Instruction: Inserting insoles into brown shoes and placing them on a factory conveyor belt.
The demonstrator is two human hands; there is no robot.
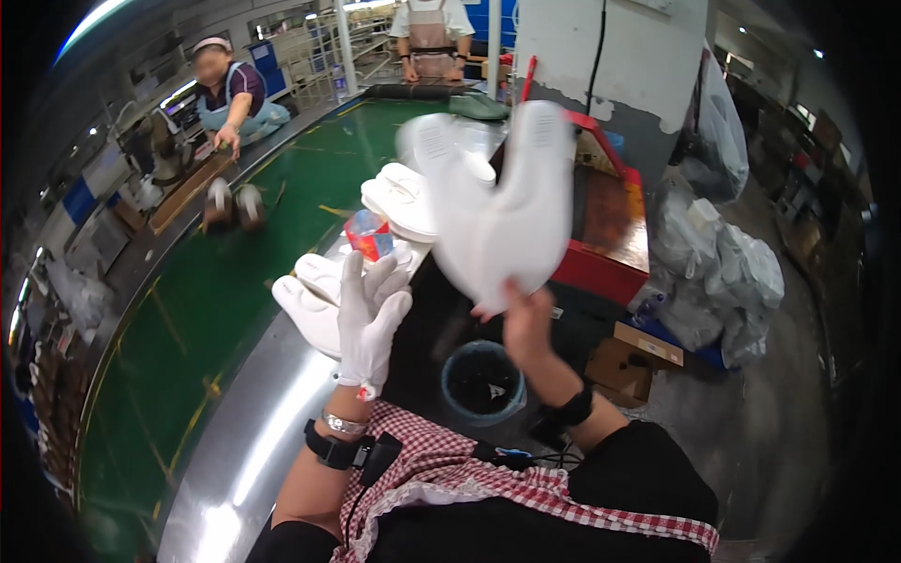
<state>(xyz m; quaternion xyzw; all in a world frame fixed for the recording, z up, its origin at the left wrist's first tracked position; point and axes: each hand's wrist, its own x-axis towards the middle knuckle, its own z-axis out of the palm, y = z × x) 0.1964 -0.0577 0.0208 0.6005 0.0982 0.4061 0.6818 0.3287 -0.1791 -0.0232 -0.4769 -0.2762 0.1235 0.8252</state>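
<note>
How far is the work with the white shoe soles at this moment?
Done: white moulded soles lie stacked on the steel rim beside the green belt. In hand: the bare right hand lifts a white pair; the white-gloved left hand hovers open. Left: a pair below the glove.

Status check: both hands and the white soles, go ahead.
Right hand, bare, holds up a pair of white soles. Left hand, gloved, open, fingers spread by the white soles on the metal rim. Nothing blocking; small red-blue packet beyond.
</note>
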